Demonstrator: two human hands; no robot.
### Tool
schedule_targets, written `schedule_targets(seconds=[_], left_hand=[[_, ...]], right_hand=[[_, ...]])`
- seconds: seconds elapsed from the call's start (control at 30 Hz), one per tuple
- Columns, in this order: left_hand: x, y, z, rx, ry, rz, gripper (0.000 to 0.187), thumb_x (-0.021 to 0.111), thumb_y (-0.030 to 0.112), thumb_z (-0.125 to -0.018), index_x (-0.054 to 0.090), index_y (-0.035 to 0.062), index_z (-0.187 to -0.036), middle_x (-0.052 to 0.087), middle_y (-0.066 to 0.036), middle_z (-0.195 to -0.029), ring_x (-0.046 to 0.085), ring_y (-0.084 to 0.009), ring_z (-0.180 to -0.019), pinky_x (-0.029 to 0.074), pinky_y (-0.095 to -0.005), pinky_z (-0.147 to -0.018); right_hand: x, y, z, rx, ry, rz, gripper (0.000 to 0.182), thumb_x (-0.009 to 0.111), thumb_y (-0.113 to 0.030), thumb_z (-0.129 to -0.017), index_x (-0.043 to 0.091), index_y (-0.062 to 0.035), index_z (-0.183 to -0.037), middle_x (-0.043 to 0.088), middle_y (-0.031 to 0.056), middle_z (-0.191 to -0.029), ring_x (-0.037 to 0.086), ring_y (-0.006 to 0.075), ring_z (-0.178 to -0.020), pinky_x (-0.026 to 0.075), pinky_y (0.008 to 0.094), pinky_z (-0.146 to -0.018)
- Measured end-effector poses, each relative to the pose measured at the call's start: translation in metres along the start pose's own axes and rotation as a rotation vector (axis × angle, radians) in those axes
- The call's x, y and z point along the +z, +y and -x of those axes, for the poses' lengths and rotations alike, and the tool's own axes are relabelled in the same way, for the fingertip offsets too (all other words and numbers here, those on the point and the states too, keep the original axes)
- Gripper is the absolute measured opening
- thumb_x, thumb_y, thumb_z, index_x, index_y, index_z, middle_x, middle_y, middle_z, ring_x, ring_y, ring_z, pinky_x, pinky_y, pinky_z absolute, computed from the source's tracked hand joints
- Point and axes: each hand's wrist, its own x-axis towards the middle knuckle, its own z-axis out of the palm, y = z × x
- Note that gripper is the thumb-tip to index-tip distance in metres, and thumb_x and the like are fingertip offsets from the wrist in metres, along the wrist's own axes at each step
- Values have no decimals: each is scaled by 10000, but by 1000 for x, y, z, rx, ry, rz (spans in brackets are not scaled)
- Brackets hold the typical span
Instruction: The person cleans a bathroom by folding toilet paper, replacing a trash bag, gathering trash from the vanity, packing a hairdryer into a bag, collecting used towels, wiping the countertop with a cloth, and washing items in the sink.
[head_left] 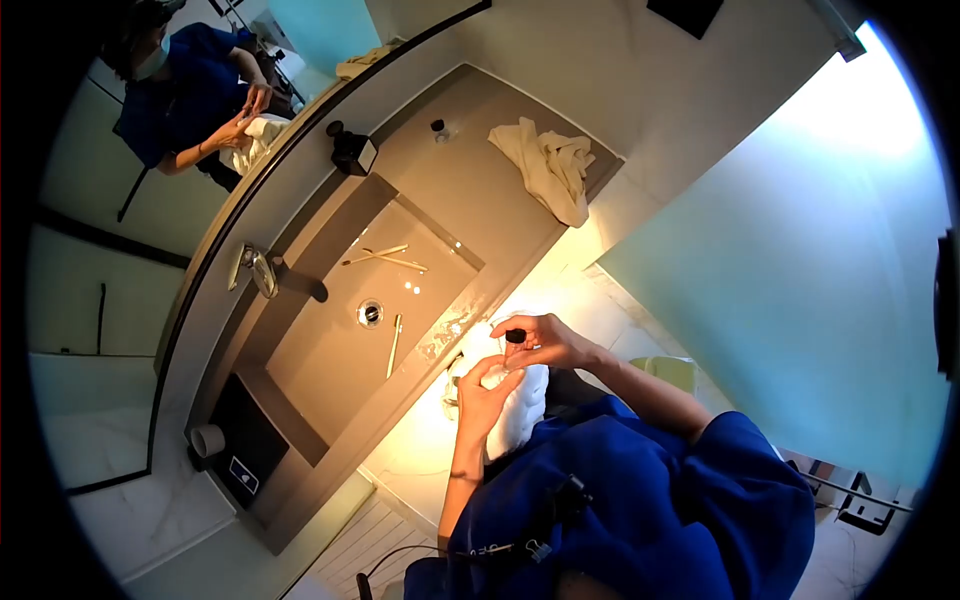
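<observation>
In front of my body, my right hand (552, 343) is closed around a small clear bottle with a black cap (515, 336). My left hand (483, 402) comes up from below, its fingers closed at the bottle's lower part; the bottle's body is mostly hidden by fingers. A bulky white towel (523, 412) hangs under and behind both hands, close to my left wrist. The mirror at the upper left reflects both hands together over the white cloth.
Three thin toothbrushes (394, 345) lie in the wide sink (320, 375) beside the drain (370, 313). Around it are a faucet (262, 272), a black dispenser bottle (352, 152), a small capped bottle (440, 130), a crumpled cloth (550, 170) and a cup (207, 440). Frosted glass (790, 260) stands right.
</observation>
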Motion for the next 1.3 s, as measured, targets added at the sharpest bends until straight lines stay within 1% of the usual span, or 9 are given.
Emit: schedule_targets(seconds=[0.2, 0.37, 0.6, 0.7, 0.87, 0.97, 1.0, 1.2, 1.3], left_hand=[[-5, -23, 7, 42, 25, 28, 234, 715, 181, -754, 662, 47, -939, 634, -56, -752, 551, -97, -698, 455, -239, -662], [-4, -18, 13, -24, 72, -52, 236, 715, 224, -741, 673, 88, -929, 634, -111, -828, 584, -171, -762, 459, -265, -698], [-13, -33, 10, -30, 31, -13, 313, 717, 311, -733, 664, 98, -957, 616, -141, -859, 581, -206, -818, 453, -289, -740], [-14, -39, 11, -39, 8, -30, 321, 714, 327, -737, 660, 103, -961, 605, -141, -832, 575, -214, -803, 452, -297, -734], [-18, -41, 9, -15, -16, -72, 345, 714, 350, -735, 656, 102, -967, 597, -150, -820, 581, -235, -749, 460, -312, -692], [-22, -41, 11, 64, -41, -133, 345, 709, 350, -740, 652, 96, -967, 625, -119, -812, 592, -218, -754, 463, -314, -678], [-22, -39, 11, 99, -45, -148, 344, 708, 349, -741, 651, 95, -965, 631, -110, -808, 593, -213, -756, 463, -313, -680], [-25, -44, 14, -34, -21, 120, 231, 673, 216, -801, 632, 36, -940, 600, 9, -804, 512, -72, -708, 411, -208, -627], [-26, -26, 8, -136, 2, 104, 298, 670, 229, -801, 622, 7, -992, 634, -54, -843, 558, -109, -778, 446, -241, -702]], right_hand=[[-8, -10, 3, 165, -151, -158, 449, 609, -165, -862, 456, 8, -1248, 605, 40, -797, 576, 118, -745, 452, 247, -671], [-2, -15, -9, 131, -42, 902, 387, 572, -353, -842, 585, -10, -663, 549, 211, -623, 538, 287, -587, 441, 332, -538], [-9, -29, -8, 280, -156, -14, 371, 557, -384, -849, 587, -62, -1030, 609, 57, -840, 586, 161, -681, 478, 277, -603], [-11, -41, -25, 604, -242, 675, 393, 592, -366, -821, 580, -59, -1066, 609, 58, -878, 585, 151, -732, 475, 282, -637], [-1, -24, -8, 29, -46, 238, 274, 613, -306, -796, 633, -58, -911, 612, 46, -664, 581, 154, -603, 471, 296, -570], [1, -37, -13, 414, -95, 410, 241, 616, -286, -833, 612, -61, -921, 558, 13, -597, 537, 134, -545, 442, 292, -522], [8, -38, -21, 199, -60, 806, 268, 638, -309, -818, 603, -63, -919, 535, 21, -574, 531, 119, -554, 424, 289, -519], [-26, -28, -42, 74, 115, 323, 327, 676, -280, -782, 607, -33, -984, 599, 39, -696, 533, 87, -630, 443, 250, -587], [-76, -16, -111, 32, 331, 656, 278, 680, -185, -737, 608, -8, -939, 616, 80, -729, 559, 141, -640, 461, 285, -600]])
